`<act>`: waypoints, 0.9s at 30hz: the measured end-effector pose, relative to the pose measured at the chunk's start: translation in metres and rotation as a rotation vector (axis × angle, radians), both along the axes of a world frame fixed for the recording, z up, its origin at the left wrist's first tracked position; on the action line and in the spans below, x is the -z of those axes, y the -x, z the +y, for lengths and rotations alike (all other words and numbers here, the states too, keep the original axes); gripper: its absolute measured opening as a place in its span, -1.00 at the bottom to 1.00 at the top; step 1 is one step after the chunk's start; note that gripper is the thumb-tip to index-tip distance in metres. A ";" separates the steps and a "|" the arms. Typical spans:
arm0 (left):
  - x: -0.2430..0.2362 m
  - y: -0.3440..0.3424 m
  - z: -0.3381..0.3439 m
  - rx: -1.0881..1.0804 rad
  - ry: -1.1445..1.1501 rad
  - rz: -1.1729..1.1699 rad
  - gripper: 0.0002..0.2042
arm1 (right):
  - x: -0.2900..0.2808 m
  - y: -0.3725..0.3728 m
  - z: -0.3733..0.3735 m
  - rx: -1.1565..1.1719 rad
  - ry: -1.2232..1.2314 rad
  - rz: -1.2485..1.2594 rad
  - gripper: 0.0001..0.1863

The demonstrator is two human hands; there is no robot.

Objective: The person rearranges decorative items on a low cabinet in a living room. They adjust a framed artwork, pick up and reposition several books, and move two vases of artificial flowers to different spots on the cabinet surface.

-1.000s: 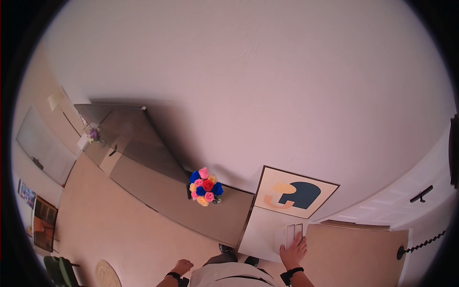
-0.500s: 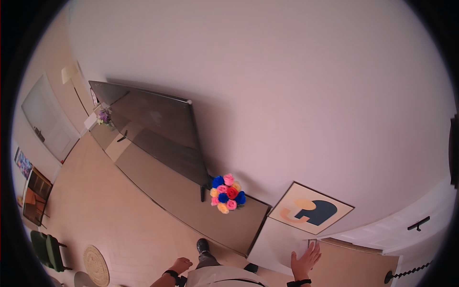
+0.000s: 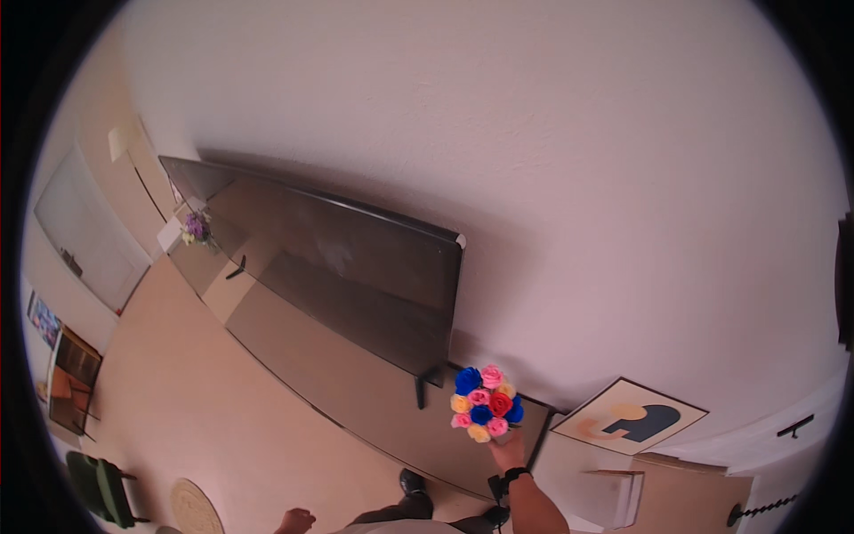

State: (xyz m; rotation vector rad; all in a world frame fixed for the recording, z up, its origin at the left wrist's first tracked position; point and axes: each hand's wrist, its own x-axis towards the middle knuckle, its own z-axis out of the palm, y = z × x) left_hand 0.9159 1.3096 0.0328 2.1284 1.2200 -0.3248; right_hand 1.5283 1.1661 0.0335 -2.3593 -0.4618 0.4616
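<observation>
The right hand (image 3: pixel 507 452) meets the colourful bouquet (image 3: pixel 487 406), seemingly beneath its blooms.

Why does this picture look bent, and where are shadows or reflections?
Head view: the cabinet bows through the fisheye lens, corners black; head view: soft shadow on the wall right of the television, hazy reflections across its dark screen.

Right grip (image 3: pixel 509 451) outstretched, left grip (image 3: pixel 297 521) curled

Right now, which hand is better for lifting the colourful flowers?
Probably the right hand. It is right at the colourful flowers, just below the blooms, though its grip is partly hidden. The left hand is well away from them.
</observation>
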 end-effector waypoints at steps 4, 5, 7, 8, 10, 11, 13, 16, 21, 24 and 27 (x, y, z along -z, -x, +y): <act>-0.026 0.053 -0.013 -0.861 0.383 -0.080 -0.80 | 0.040 -0.018 0.026 0.033 -0.072 0.149 -0.18; -0.033 0.066 -0.022 -0.930 0.400 -0.107 -0.80 | 0.042 -0.017 0.029 -0.014 -0.135 0.176 -0.21; -0.037 0.076 -0.026 -0.967 0.410 -0.065 -0.78 | 0.062 -0.025 0.024 -0.048 -0.220 0.186 -0.29; -0.039 0.078 -0.027 -0.980 0.442 -0.023 -0.76 | 0.080 -0.026 0.022 -0.046 -0.244 0.177 -0.32; -0.052 0.077 -0.040 -0.980 0.460 -0.060 -0.74 | 0.108 -0.024 0.022 -0.063 -0.277 0.176 -0.37; -0.054 0.076 -0.042 -0.959 0.464 -0.081 -0.73 | 0.115 -0.023 0.023 -0.062 -0.281 0.178 -0.38; -0.051 0.071 -0.044 -0.948 0.448 -0.088 -0.69 | 0.113 -0.021 0.024 -0.058 -0.279 0.180 -0.40; -0.058 0.060 -0.033 -0.816 0.348 -0.032 -0.66 | 0.110 -0.016 0.033 -0.043 -0.281 0.182 -0.43; -0.056 0.051 -0.021 -0.598 0.248 -0.111 -0.66 | 0.100 -0.014 0.037 -0.003 -0.273 0.150 -0.47; -0.107 -0.013 -0.020 -0.543 0.171 -0.041 -0.67 | 0.099 -0.015 0.039 0.015 -0.270 0.124 -0.50; -0.113 -0.019 -0.021 -0.534 0.160 -0.005 -0.67 | 0.088 -0.012 0.037 0.031 -0.263 0.087 -0.52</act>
